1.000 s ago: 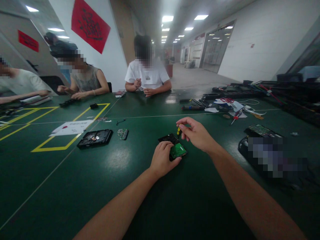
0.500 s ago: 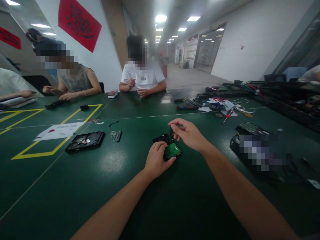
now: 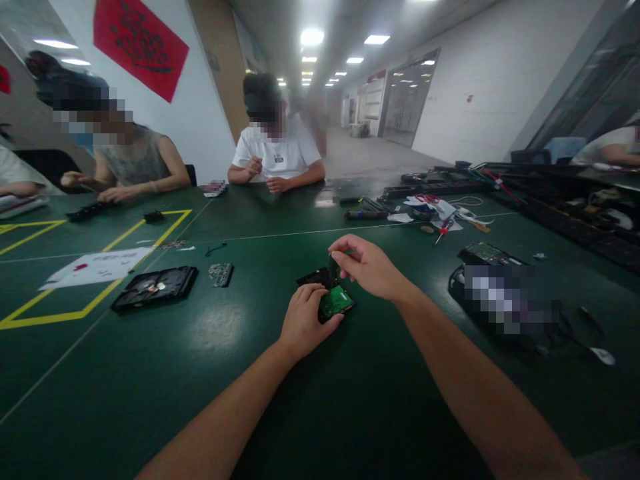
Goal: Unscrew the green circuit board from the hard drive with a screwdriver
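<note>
A small hard drive (image 3: pixel 336 301) with a green circuit board lies on the table in front of me. My left hand (image 3: pixel 303 312) grips it from the left, with fingers over its far side and thumb along the near edge. My right hand (image 3: pixel 361 265) pinches the top of what looks like a slim dark screwdriver (image 3: pixel 333 269), upright over the drive's far part. Its tip is too small to make out. Beyond my left fingers, a black part (image 3: pixel 311 277) shows at the drive's far left.
To the left lie an opened black drive casing (image 3: pixel 155 288), a loose circuit board (image 3: pixel 221 274) and a paper sheet (image 3: pixel 95 267). Cables and a red-handled screwdriver (image 3: pixel 442 233) lie at the back right. Another board (image 3: pixel 487 253) is nearer. Co-workers sit across the table (image 3: pixel 240 387).
The view has turned slightly right, so things appear further left. My right hand now has the slim tool upright over the drive. My left hand keeps its grip.
</note>
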Tool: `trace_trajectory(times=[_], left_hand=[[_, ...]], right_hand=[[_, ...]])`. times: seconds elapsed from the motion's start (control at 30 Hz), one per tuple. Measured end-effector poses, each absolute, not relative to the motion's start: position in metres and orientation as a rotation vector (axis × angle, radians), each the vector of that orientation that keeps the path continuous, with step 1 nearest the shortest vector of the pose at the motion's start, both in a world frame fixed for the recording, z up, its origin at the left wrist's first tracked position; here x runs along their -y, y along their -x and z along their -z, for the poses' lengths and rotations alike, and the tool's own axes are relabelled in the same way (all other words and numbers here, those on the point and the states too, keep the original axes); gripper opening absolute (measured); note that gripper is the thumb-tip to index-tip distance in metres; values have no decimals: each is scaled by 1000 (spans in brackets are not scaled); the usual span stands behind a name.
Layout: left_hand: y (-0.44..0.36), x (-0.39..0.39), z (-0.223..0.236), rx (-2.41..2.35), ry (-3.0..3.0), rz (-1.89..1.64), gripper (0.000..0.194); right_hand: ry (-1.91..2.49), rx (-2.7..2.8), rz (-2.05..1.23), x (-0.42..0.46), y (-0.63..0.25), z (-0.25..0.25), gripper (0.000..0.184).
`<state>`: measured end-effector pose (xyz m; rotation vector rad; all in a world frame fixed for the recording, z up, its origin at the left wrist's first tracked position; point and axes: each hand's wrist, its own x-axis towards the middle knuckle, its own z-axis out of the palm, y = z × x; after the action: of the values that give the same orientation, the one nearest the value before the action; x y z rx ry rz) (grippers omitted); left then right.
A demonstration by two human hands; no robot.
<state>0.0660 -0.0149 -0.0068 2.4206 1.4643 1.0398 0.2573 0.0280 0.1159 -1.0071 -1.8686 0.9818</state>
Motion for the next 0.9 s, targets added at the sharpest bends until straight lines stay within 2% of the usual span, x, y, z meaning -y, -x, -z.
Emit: trace_trajectory(times=[0.13, 0.3, 0.43, 0.6, 0.73, 0.9], left_hand=[[-66, 15, 6, -1460, -2418, -1035, 52], [-66, 15, 4, -1463, -2409, -1032, 52], [-66, 15, 3, -1452, -2410, -1029, 52], [-66, 15, 3, -1452, -2409, -1035, 53], [-66, 15, 3, -1458, -2406, -1036, 51], [-67, 16, 3, -1459, -2407, -1037, 51]], right_hand=[[1096, 1838, -939, -26, -257, -117, 29], [1022, 1841, -1036, -25, -255, -118, 21], [996, 1802, -1146, -25, -255, -119, 25], [1058, 1843, -1004, -23, -256, -122, 26], [1067, 1721, -1046, -23, -254, -122, 28], [1040, 1738, -1039, -23, -253, -124, 18]])
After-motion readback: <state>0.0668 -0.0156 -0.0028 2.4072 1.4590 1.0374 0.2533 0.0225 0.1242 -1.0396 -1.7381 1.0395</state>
